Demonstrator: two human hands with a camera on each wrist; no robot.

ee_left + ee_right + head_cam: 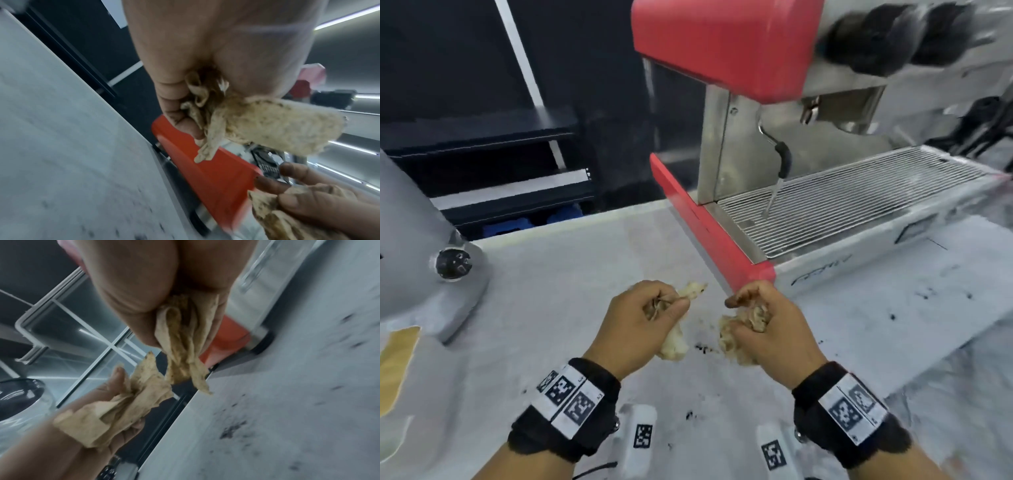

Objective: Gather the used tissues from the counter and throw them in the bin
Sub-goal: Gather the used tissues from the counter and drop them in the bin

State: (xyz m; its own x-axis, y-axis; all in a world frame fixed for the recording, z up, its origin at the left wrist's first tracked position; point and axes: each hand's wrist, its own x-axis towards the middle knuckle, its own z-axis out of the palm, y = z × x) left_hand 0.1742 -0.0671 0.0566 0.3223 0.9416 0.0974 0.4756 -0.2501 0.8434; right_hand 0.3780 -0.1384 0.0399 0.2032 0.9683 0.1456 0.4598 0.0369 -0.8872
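each hand (645, 323) (767, 325) grips a stained tissue wad (674, 342) (736, 337).

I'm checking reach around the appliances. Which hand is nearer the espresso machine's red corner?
Right hand, just below the red corner; left hand sits farther left.

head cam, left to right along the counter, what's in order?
Grey grinder → left hand gripping a tissue → right hand gripping a second tissue → red-and-steel espresso machine.
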